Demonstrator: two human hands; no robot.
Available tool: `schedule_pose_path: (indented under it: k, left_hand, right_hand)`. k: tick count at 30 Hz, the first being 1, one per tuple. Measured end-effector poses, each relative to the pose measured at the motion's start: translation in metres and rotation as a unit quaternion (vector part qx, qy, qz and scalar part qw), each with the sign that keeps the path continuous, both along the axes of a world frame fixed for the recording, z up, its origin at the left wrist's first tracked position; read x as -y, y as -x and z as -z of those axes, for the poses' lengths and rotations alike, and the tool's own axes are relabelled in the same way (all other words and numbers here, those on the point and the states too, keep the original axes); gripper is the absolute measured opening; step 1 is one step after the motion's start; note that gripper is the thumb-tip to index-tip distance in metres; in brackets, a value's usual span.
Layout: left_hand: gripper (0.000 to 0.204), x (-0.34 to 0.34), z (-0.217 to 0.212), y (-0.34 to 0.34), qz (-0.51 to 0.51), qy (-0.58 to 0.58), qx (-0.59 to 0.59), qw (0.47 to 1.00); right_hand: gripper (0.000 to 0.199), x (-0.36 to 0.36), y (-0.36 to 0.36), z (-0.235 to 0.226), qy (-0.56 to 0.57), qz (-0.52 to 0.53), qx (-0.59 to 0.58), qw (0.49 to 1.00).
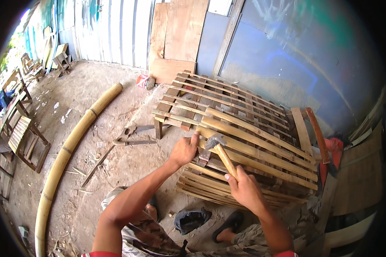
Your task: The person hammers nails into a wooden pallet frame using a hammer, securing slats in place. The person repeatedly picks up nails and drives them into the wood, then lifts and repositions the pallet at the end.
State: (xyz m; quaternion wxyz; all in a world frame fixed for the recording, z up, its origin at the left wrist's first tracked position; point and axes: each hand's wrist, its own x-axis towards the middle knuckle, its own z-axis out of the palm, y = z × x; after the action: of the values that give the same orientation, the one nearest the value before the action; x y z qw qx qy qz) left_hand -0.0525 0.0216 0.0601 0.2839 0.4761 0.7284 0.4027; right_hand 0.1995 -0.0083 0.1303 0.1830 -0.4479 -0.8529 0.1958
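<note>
A slatted bamboo and wood frame (233,105) stands in front of me, with thin strips across its far part and wider split bamboo slats on its near part. My left hand (184,150) is closed at the left end of the nearest wide bamboo slat (270,170), thumb pressed up against it; the fingertips are partly hidden. In my right hand (244,189) is a hammer (225,158), gripped by its light wooden handle. Its grey metal head hangs over the slat ends, close to my left thumb.
A long bamboo pole (64,150) lies on the dirt floor to the left, near a handsaw (135,142). A black bag (192,220) sits between my feet. More slats (206,188) show below the frame. A bamboo chair (28,137) stands far left, a metal wall (111,34) behind.
</note>
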Motion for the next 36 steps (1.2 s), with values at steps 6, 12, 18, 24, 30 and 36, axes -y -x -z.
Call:
schedule_pose_path:
  k: [6, 12, 18, 24, 30, 36]
  left_hand:
    - [0.07, 0.007, -0.005, 0.004, 0.009, -0.03, 0.006, 0.999]
    - [0.07, 0.007, -0.012, -0.003, 0.0, -0.01, 0.019, 1.0]
    - [0.074, 0.004, -0.004, 0.003, 0.001, -0.029, 0.019, 0.999]
    - [0.077, 0.006, -0.009, 0.0, -0.006, -0.007, 0.036, 0.999]
    - [0.077, 0.004, -0.002, 0.005, -0.018, -0.025, 0.027, 0.999]
    - [0.077, 0.006, -0.005, 0.001, -0.018, -0.018, 0.028, 0.999]
  right_hand:
    - [0.025, 0.001, 0.005, -0.033, -0.013, 0.048, -0.206, 0.977]
    - [0.036, -0.003, 0.0, 0.0, 0.06, 0.064, 0.05, 0.995]
    - [0.029, 0.008, 0.0, -0.041, 0.018, 0.075, -0.236, 0.969]
    - [0.032, 0.007, 0.001, -0.016, 0.02, 0.013, 0.047, 0.999]
    - [0.028, 0.02, 0.007, -0.05, -0.019, 0.065, -0.168, 0.983]
    - [0.031, 0.001, 0.005, -0.027, 0.013, 0.012, 0.044, 0.999]
